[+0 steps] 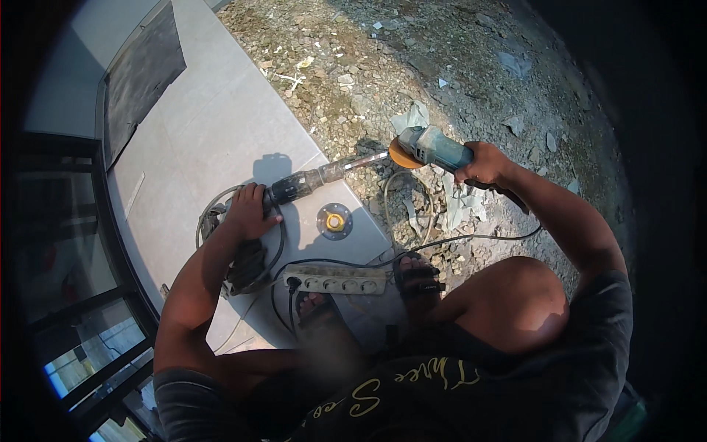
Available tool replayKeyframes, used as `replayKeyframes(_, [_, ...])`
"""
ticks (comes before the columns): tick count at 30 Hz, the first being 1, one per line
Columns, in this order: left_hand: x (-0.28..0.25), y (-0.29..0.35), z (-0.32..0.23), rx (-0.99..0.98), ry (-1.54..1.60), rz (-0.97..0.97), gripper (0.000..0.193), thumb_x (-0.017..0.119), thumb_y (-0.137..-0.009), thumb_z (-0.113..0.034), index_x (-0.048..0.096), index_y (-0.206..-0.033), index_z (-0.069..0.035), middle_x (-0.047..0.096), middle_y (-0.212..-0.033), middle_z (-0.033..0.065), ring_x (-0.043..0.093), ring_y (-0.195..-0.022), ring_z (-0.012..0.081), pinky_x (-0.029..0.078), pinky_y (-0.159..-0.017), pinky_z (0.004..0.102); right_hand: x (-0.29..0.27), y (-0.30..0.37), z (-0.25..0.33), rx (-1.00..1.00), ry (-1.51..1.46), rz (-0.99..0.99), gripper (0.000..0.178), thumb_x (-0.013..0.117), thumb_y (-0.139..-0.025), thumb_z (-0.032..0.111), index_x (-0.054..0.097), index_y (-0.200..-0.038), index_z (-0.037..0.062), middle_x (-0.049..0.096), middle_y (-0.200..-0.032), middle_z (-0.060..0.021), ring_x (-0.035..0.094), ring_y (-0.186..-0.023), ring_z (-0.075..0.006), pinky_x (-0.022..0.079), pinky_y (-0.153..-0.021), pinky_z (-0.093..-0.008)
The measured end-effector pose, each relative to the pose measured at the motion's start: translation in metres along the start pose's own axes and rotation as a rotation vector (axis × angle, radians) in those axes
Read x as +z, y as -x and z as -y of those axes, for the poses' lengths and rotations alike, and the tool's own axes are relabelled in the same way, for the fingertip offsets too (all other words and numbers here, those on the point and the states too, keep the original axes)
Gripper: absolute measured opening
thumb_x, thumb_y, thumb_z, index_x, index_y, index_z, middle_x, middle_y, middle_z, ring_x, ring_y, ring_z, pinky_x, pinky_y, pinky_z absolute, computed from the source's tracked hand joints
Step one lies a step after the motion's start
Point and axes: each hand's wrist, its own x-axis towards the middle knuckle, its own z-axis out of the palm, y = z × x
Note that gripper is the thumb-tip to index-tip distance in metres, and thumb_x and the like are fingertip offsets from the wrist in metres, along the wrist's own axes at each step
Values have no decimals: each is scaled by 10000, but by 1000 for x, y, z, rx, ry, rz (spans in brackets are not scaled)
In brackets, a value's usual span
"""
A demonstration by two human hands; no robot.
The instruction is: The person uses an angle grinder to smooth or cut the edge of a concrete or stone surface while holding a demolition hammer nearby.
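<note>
My right hand (486,163) is wrapped round the rear body of a blue-green angle grinder (447,149). The grinder's orange disc (403,152) is at the tip of a metal chisel bit (366,160); whether they touch, I cannot tell. That bit sticks out of a dark demolition hammer (298,186), which lies on the pale tiles with its front end over their edge. My left hand (249,212) presses down on the hammer's rear part, its fingers curled over it. Part of the hammer's body is hidden under my hand and forearm.
A round dark disc with a yellow centre (335,221) lies on the tiles. A white power strip (339,282) with a plug sits by my feet, and a black cable (486,237) runs to the right. Beyond the tile edge is rubble ground (442,66). Dark-framed glass (70,243) stands at left.
</note>
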Motion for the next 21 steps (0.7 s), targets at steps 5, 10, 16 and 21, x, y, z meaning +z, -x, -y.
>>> replayKeyframes(5, [-41,59,14,75,-174,102,993,731,-868,-548,285,-1597,-42,316,-1617,250,254,-1535,408,160,-1251,563,-5,2,1,50,-24,108,665,862,-602,337,727,-1157,-4,746,-1034,-183,716,-941,-303,568,-839,-392])
replayKeyframes(10, [-11,86,31,-178,-15,-106,955,730,-887,-506,285,-1617,-81,290,-1638,258,256,-1535,421,154,-1226,613,1,9,1,99,-127,118,652,876,-604,310,722,-1145,-19,737,-1023,-168,715,-905,-269,570,-802,-378])
replayKeyframes(16, [43,94,49,-187,202,-273,953,757,-894,-383,253,-1600,12,300,-1604,323,296,-1505,468,231,-1224,556,11,17,-2,100,-258,50,646,880,-604,307,711,-1117,-46,730,-970,-154,704,-828,-242,568,-744,-369])
replayKeyframes(21, [55,98,41,-236,370,-374,986,778,-878,-318,212,-1569,99,316,-1566,358,338,-1465,490,273,-1219,509,14,5,-2,73,-289,76,644,876,-608,292,710,-1130,-48,731,-967,-150,696,-785,-227,561,-701,-358])
